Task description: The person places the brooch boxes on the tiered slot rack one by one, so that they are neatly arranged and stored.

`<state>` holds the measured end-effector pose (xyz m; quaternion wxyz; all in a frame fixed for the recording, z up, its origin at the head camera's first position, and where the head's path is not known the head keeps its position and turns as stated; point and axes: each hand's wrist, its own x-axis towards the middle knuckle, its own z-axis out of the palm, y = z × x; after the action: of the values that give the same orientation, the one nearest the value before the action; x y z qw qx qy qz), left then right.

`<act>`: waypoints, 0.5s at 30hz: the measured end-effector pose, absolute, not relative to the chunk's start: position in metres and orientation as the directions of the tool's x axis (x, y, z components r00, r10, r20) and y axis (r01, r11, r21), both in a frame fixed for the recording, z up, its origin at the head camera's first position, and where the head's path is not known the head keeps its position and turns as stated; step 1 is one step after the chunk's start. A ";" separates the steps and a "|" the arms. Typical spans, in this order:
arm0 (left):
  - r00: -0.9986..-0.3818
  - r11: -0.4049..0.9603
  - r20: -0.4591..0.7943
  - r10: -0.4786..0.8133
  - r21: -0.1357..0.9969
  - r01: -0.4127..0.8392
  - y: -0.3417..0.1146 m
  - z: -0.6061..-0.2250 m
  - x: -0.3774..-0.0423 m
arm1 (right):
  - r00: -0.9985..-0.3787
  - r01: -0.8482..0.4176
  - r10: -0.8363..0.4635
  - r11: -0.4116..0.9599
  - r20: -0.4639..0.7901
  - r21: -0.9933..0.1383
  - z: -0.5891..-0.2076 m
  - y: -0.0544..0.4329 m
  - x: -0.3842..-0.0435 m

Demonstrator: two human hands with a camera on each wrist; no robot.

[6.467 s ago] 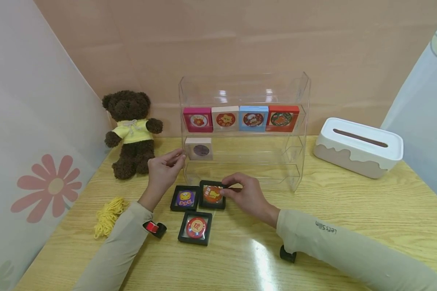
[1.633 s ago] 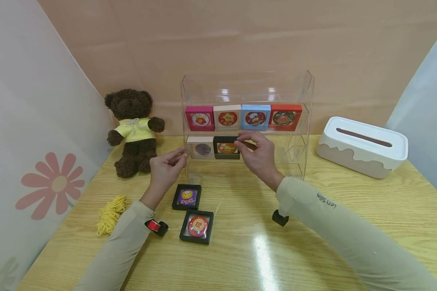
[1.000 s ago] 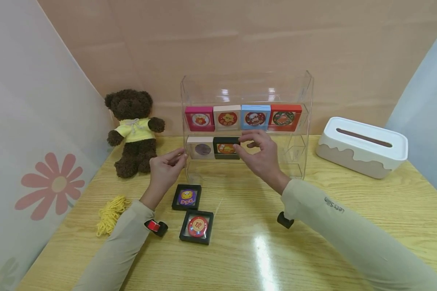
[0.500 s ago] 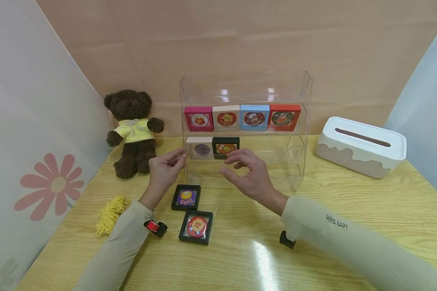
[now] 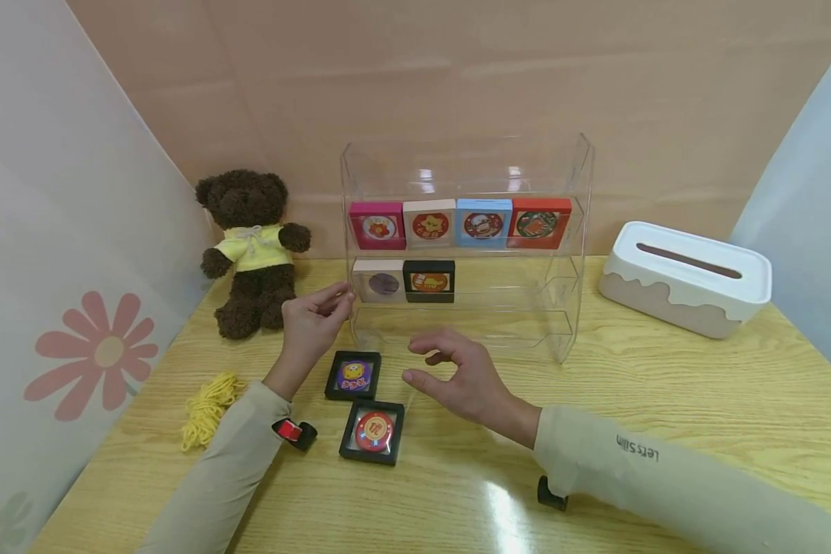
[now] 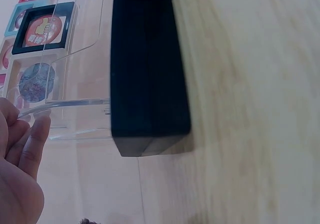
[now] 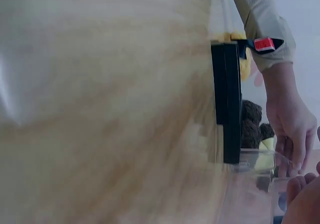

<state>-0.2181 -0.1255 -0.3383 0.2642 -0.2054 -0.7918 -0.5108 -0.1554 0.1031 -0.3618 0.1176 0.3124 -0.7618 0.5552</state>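
A clear acrylic display rack stands upright at the middle of the table. My left hand pinches its left side edge between thumb and fingers; the left wrist view shows this hand at the edge too. On the lower tier, a black-framed orange badge sits beside a pale-framed badge. Two black-framed badges lie flat in front of the rack, one purple and one red. Just right of them hovers my right hand, fingers apart and loosely bent, holding nothing.
Several boxed badges, including a red one, line the tier above. To the left are a brown teddy bear and a bundle of yellow cord. A white-topped tissue box stands at the right.
The black-framed orange badge went from the table to the rack's lower tier. My right hand let go of it and came down toward the table frames. My left hand stayed at the rack.
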 end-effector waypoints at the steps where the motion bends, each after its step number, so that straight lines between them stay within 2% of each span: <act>1: -0.778 0.391 0.626 0.054 0.704 0.593 -0.126 -0.338 -0.218 | -0.783 -0.594 -0.352 0.183 0.512 -0.783 -0.363 0.103 -0.154; 9: -0.762 0.386 0.645 0.057 0.689 0.613 -0.126 -0.340 -0.219 | -0.804 -0.524 -0.431 0.188 0.410 -0.831 -0.369 0.097 -0.138; 15: -0.774 0.377 0.631 0.047 0.706 0.599 -0.126 -0.340 -0.219 | -0.827 -0.464 -0.469 0.258 0.310 -0.847 -0.375 0.096 -0.129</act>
<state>-0.2191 -0.1259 -0.3401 0.2658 -0.2057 -0.7859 -0.5190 -0.1291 0.0956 -0.3745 -0.0023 0.2939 -0.7932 0.5333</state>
